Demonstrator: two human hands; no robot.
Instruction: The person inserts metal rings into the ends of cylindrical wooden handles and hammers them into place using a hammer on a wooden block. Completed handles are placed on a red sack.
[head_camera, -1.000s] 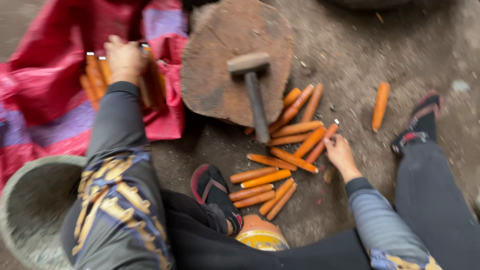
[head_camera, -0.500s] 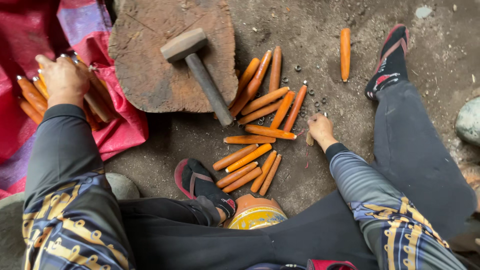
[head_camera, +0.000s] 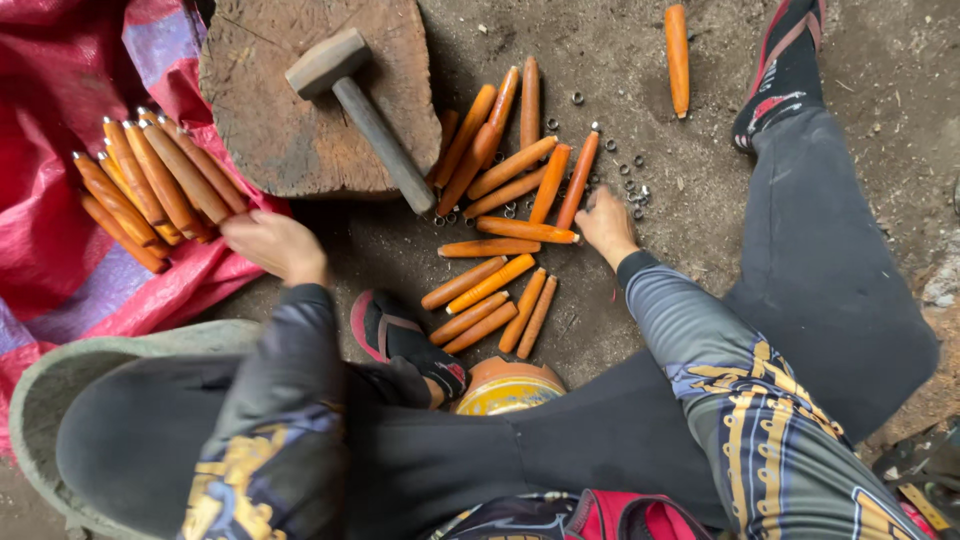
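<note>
My left hand (head_camera: 272, 245) hovers at the edge of a red cloth (head_camera: 60, 100), its fingers loosely curled and nothing in it. Just beyond it, a bunch of orange wooden handles with metal-ringed tips (head_camera: 150, 185) lies on the cloth. My right hand (head_camera: 607, 225) rests fingertips-down on the dirt beside a loose pile of plain orange handles (head_camera: 510, 165) and small metal rings (head_camera: 630, 180). Whether it pinches a ring is hidden. A hammer (head_camera: 370, 120) lies on a round wooden block (head_camera: 260, 130).
More handles (head_camera: 490, 300) lie by my sandalled left foot (head_camera: 400, 340). One handle (head_camera: 678, 55) lies apart near my right foot (head_camera: 780, 60). A grey basin (head_camera: 40, 380) sits at the lower left and a round yellow-topped tin (head_camera: 505, 390) sits between my legs.
My left hand has drawn back off the handles on the cloth toward my body. My right hand stays by the pile on the ground. The view has shifted left.
</note>
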